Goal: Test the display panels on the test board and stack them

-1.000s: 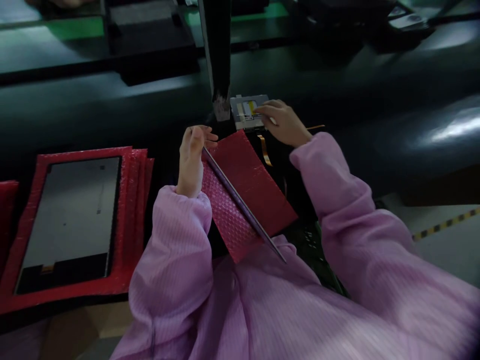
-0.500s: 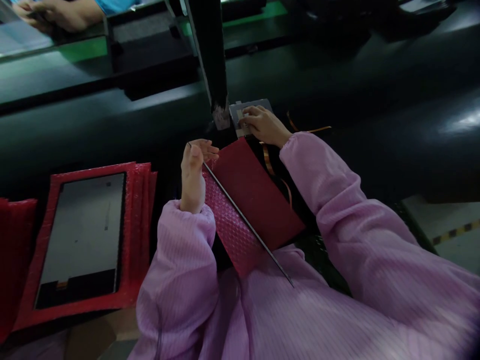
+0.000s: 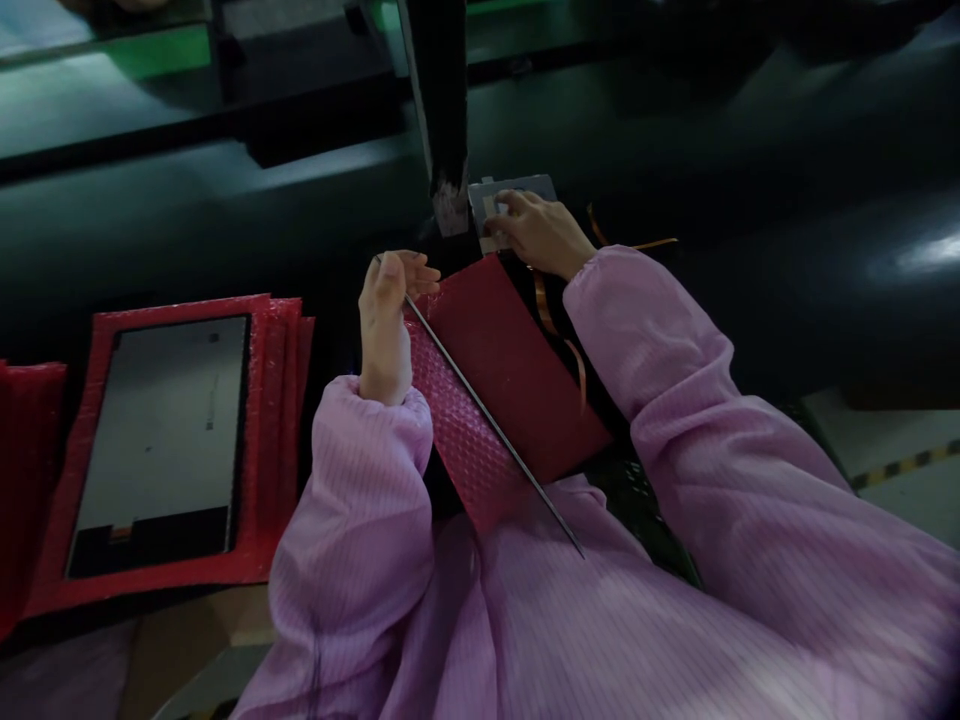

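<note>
My left hand (image 3: 386, 325) grips the upper end of a thin flat panel (image 3: 495, 428), which is seen edge-on as a long dark line slanting down toward my lap. Below it lies a red bubble-wrap sheet or bag (image 3: 517, 370), smooth on the right part and bubbled on the left. My right hand (image 3: 541, 232) is over a small, shallow clear case (image 3: 534, 184). Its fingers are bent together at a pale strip in the case, and whatever they pinch is too small to make out. Orange ribbon-like strips (image 3: 546, 305) lie beside my right forearm.
A screen panel (image 3: 165, 430) lies on a stack of red bubble-wrap bags (image 3: 281, 430) at left, with more red wrap (image 3: 30, 480) farther left. A dark upright post (image 3: 442, 110) stands just beyond my hands. Black trays (image 3: 300, 90) sit across the dark bench.
The whole view has shifted slightly, so things sit higher in the picture. Both hands keep nearly the same places; the co-worker's hands at top left are now mostly out of view.
</note>
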A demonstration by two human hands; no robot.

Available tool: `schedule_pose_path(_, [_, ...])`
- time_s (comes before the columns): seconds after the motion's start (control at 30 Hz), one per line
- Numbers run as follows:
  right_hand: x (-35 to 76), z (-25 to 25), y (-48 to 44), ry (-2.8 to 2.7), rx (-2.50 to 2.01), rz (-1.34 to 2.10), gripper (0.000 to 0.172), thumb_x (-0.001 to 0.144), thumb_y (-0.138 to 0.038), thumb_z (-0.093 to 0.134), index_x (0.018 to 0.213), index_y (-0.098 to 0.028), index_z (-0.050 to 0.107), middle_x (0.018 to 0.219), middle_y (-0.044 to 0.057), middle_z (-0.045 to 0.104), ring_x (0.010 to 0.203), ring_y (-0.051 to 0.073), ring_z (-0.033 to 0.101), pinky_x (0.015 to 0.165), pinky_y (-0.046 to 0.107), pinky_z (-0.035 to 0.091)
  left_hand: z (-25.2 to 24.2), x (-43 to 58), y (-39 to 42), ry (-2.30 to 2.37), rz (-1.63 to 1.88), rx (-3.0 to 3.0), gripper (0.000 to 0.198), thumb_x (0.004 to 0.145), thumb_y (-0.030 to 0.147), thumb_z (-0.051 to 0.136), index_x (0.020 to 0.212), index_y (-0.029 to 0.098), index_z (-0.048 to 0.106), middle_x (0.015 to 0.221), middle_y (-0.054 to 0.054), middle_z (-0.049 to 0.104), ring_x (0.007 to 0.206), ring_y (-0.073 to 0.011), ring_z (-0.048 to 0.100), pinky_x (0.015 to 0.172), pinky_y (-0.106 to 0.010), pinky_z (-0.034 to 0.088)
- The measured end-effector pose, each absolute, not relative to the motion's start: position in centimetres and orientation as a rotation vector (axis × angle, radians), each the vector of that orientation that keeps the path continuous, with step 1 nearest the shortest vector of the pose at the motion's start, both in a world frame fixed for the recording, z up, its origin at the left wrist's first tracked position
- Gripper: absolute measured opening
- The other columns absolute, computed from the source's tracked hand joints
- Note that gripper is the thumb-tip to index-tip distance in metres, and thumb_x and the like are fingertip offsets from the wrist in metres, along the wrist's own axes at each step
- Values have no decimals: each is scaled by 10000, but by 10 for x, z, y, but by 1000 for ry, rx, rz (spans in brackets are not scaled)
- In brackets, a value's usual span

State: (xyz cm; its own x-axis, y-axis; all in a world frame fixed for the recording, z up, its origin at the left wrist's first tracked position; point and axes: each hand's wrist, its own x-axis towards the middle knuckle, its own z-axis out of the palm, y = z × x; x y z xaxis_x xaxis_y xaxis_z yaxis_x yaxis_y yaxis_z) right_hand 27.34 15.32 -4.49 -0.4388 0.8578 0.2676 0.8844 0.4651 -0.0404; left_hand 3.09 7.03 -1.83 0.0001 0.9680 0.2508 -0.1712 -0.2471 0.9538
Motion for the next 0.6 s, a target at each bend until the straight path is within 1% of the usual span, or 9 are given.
schedule_pose_path(0.07, [272,-43,153,-2481,-1519,-165,331,930,-117,405,1155,-185,638,1401,109,503,1164,312,542,814,403,517,-19,31,71,939,1452,1267,500,894,681,420,875,243,661,833,-38,676,750,-179,645,763,-343,509])
schedule_pose_path(0.2, [269,-41,152,-2482,-1562,-160,356,916,-77,405,1144,-195,650,1437,87,487,1187,338,538,832,442,518,-19,31,71,922,1456,1266,496,898,672,426,877,235,662,833,-44,665,751,-174,636,768,-345,505])
schedule_pose_path(0.33, [268,-41,149,-2437,-1585,-127,380,894,-50,444,1178,-197,649,1444,111,483,1210,350,534,846,454,511,-18,31,69,906,1451,1232,481,908,647,438,900,222,663,873,-55,657,769,-177,626,767,-352,491])
schedule_pose_path(0.5, [270,-42,148,-2396,-1579,-36,371,895,-48,479,1191,-185,656,1449,99,482,1206,273,546,918,366,481,-18,29,69,889,1442,1251,458,901,645,454,888,239,666,871,-52,657,770,-180,622,761,-350,489])
schedule_pose_path(0.6, [272,-34,147,-2326,-1547,34,413,913,-55,455,1285,-166,595,1440,93,487,1216,210,530,985,337,451,-19,28,69,888,1448,1249,450,903,635,464,900,232,665,857,-45,661,762,-174,622,747,-341,490])
